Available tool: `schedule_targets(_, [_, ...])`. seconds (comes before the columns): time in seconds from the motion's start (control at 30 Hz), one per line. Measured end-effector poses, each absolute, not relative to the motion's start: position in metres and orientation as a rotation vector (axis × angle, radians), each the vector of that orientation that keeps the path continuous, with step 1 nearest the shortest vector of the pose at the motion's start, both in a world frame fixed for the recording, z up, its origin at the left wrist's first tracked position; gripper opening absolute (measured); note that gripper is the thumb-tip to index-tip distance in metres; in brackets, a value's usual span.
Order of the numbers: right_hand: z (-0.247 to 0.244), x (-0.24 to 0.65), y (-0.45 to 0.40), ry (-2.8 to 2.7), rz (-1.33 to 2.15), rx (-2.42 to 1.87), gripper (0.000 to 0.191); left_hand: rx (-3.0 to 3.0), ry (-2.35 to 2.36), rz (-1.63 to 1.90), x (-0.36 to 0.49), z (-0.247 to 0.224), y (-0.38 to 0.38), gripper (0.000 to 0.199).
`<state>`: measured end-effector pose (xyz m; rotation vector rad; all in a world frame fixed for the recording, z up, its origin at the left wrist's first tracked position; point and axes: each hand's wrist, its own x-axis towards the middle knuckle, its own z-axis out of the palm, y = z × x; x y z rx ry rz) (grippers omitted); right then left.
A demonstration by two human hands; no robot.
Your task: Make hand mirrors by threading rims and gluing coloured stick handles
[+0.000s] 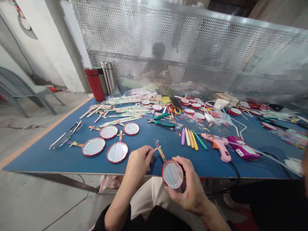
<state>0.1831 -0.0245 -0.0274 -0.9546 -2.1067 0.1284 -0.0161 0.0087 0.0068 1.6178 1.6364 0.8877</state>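
Right hand [189, 189] half open in a C shape, thumb and fingers gripping the rim of a small red-edged drum [172, 174], pale face up. Drum is held at the table's front edge, over the lap, its striped handle [161, 152] pointing up and left across the tabletop. Left hand [141, 159] has thumb and forefinger pinched together at the end of a short crosspiece [157, 148] near the handle's tip; other fingers curled in.

Left of the hands, four similar drums [117, 152] with handles lie on the blue table [144, 138]; folded glasses [66, 135] beyond them, near the left edge. Right of the hands: a row of coloured sticks [191, 139], then a pink glue gun [218, 144], then a purple box [243, 149]. Green-handled pliers [161, 122] farther in, mid-table. Behind those, wooden sticks [97, 112] in loose piles, a dark phone [176, 102], more small drums, white cable. Red bottle [95, 85] and silver bottle [109, 78] upright at back left. Perforated metal panel [134, 35] along the back, a person dimly visible through it.
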Motion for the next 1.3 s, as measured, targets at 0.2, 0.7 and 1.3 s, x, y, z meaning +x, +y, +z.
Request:
schedule_targets(0.2, [-0.0266, 0.1816, -0.0231, -2.112, 0.124, -0.944, 0.078, 1.639, 1.645, 0.884, -0.0155, 0.0072, 0.0087, 0.03])
schedule_targets(0.7, [-0.0284, 0.1822, -0.0237, -2.134, 0.115, -0.96, 0.081, 1.648, 1.659, 0.869, -0.0153, 0.0093, 0.0063, 0.03])
schedule_targets(1.3, [-0.0263, 0.1808, -0.0216, -2.132, 0.091, -0.925, 0.078, 1.63, 1.628, 0.885, -0.0168, 0.0043, 0.0075, 0.029])
